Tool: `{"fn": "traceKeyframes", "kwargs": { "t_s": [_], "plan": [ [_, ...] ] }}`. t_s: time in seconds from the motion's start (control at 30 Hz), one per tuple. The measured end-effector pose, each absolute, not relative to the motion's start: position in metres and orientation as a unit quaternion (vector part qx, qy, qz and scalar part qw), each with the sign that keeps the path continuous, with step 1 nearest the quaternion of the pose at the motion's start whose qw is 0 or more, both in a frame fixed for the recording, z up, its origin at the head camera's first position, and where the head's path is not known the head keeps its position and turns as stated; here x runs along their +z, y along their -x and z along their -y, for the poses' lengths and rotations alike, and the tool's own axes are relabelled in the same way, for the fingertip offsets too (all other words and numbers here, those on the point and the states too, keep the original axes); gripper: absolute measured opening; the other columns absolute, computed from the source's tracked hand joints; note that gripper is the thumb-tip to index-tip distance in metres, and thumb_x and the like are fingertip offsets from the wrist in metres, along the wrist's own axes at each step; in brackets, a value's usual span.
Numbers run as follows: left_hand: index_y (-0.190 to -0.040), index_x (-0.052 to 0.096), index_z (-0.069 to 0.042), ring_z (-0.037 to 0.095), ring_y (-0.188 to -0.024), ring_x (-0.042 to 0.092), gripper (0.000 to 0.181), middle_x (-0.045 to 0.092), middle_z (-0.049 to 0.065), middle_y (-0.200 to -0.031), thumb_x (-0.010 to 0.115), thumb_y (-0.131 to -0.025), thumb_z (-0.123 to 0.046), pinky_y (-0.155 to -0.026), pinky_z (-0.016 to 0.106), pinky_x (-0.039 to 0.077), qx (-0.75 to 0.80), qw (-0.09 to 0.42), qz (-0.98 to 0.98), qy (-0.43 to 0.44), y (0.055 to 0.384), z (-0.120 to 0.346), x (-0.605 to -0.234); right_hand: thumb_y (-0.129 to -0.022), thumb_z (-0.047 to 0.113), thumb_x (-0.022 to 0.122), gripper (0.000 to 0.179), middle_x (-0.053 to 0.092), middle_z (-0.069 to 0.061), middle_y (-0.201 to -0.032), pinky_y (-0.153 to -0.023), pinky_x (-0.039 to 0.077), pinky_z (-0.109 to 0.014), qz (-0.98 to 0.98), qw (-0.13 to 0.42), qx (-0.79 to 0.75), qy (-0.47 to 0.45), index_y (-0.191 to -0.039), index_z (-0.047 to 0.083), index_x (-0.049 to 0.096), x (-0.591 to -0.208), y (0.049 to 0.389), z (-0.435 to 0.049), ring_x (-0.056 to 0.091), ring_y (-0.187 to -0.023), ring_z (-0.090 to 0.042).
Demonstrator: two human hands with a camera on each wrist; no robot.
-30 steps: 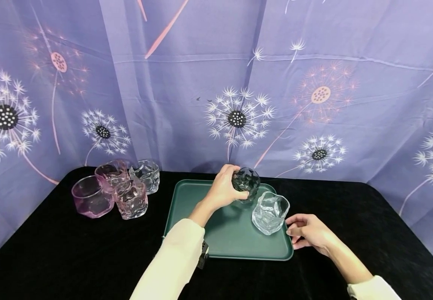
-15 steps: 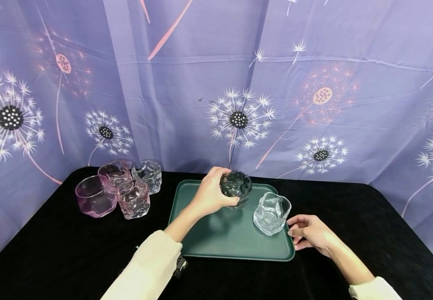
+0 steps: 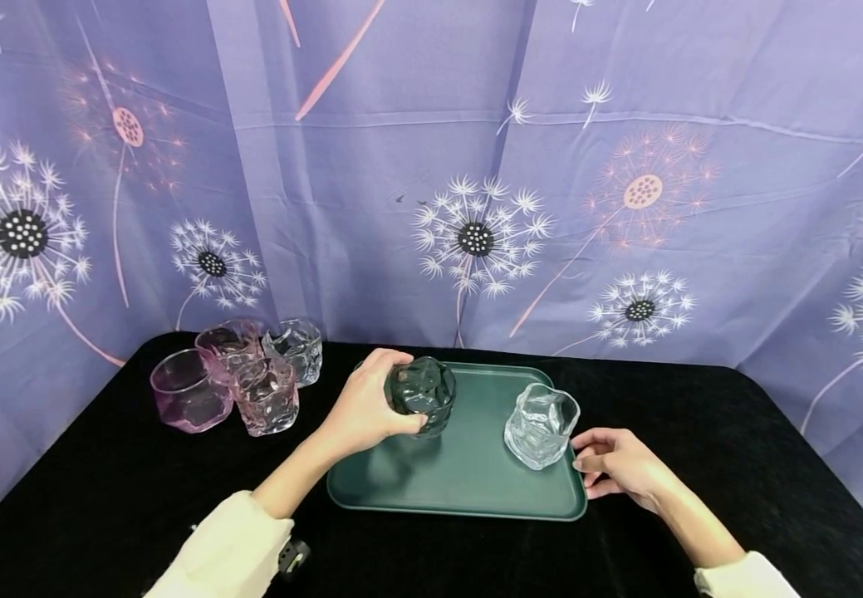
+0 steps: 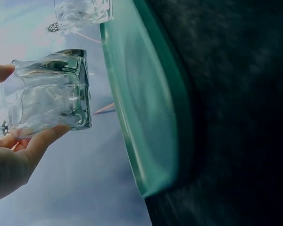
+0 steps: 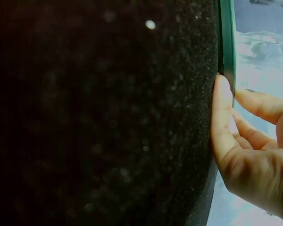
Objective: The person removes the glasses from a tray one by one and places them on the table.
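Note:
My left hand (image 3: 365,409) grips a smoky grey glass tumbler (image 3: 429,390) with wavy sides, thumb on the near side and fingers round the far side. The tumbler is over the left part of a green rectangular tray (image 3: 476,486); in the left wrist view a gap shows between the tumbler's base (image 4: 84,101) and the tray (image 4: 148,108). A clear wavy glass tumbler (image 3: 538,436) stands on the right side of the tray. Beside it, my right hand (image 3: 621,469) pinches the tray's right rim (image 5: 228,42) between thumb and fingers.
At the left of the black-covered table (image 3: 87,490) stands a close group: a purple-tinted glass (image 3: 190,394), two pink-tinted glasses (image 3: 267,403) and another clear glass (image 3: 302,353). A lilac dandelion-print cloth (image 3: 371,191) hangs right behind the table.
My left hand has carried the grey tumbler leftward and slightly nearer over the tray, away from the clear tumbler. My right hand has stayed at the tray's right rim.

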State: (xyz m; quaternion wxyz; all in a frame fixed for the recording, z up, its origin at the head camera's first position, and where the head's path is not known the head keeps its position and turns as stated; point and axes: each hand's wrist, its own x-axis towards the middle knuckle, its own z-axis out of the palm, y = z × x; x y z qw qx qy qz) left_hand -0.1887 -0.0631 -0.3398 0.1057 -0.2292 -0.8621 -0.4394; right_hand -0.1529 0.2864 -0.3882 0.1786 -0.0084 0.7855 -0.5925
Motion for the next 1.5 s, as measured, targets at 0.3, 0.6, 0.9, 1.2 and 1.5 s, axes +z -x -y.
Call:
{"fn": "traceKeyframes", "kwargs": {
  "t_s": [0.3, 0.6, 0.9, 1.2, 1.5],
  "plan": [
    [-0.115, 0.055, -0.003, 0.022, -0.101, 0.053, 0.068, 0.053, 0.005, -0.115, 0.081, -0.055, -0.020, -0.086, 0.040, 0.045, -0.424, 0.118, 0.864, 0.243, 0.170, 0.100, -0.337, -0.080, -0.005, 0.055, 0.038, 0.056, -0.009, -0.081, -0.057, 0.054, -0.035, -0.787, 0.176, -0.591, 0.007, -0.113, -0.018, 0.041, -0.387, 0.154, -0.284, 0.055, -0.062, -0.015],
    [-0.116, 0.054, -0.004, 0.025, -0.097, 0.055, 0.064, 0.051, 0.009, -0.114, 0.082, -0.058, -0.012, -0.073, 0.027, 0.052, -0.435, 0.101, 0.862, 0.238, 0.147, 0.141, -0.336, -0.079, -0.005, 0.055, 0.038, 0.056, -0.009, -0.081, -0.057, 0.054, -0.035, -0.790, 0.174, -0.588, 0.003, -0.113, -0.017, 0.042, -0.386, 0.153, -0.284, 0.055, -0.062, -0.016],
    [-0.116, 0.053, -0.007, 0.018, -0.095, 0.054, 0.067, 0.051, 0.004, -0.113, 0.085, -0.057, -0.011, -0.071, 0.032, 0.053, -0.404, 0.126, 0.880, 0.214, 0.123, 0.186, -0.342, -0.079, -0.005, 0.055, 0.039, 0.058, -0.008, -0.080, -0.058, 0.054, -0.035, -0.783, 0.181, -0.595, 0.011, -0.113, -0.018, 0.041, -0.386, 0.153, -0.287, 0.055, -0.062, -0.015],
    [-0.118, 0.054, -0.008, -0.002, -0.095, 0.048, 0.071, 0.050, -0.002, -0.109, 0.086, -0.054, -0.005, -0.070, 0.011, 0.047, -0.389, 0.169, 0.882, 0.203, 0.108, 0.237, -0.348, -0.079, -0.004, 0.056, 0.040, 0.057, -0.008, -0.080, -0.058, 0.054, -0.034, -0.781, 0.182, -0.598, 0.012, -0.113, -0.018, 0.041, -0.387, 0.152, -0.286, 0.055, -0.062, -0.015],
    [-0.120, 0.052, -0.005, -0.010, -0.095, 0.044, 0.070, 0.047, -0.011, -0.111, 0.084, -0.059, -0.004, -0.067, 0.002, 0.040, -0.373, 0.172, 0.899, 0.154, 0.103, 0.289, -0.354, -0.080, -0.004, 0.055, 0.039, 0.058, -0.008, -0.080, -0.058, 0.054, -0.034, -0.781, 0.182, -0.597, 0.014, -0.113, -0.018, 0.040, -0.386, 0.152, -0.286, 0.055, -0.062, -0.014]
  ]
}}
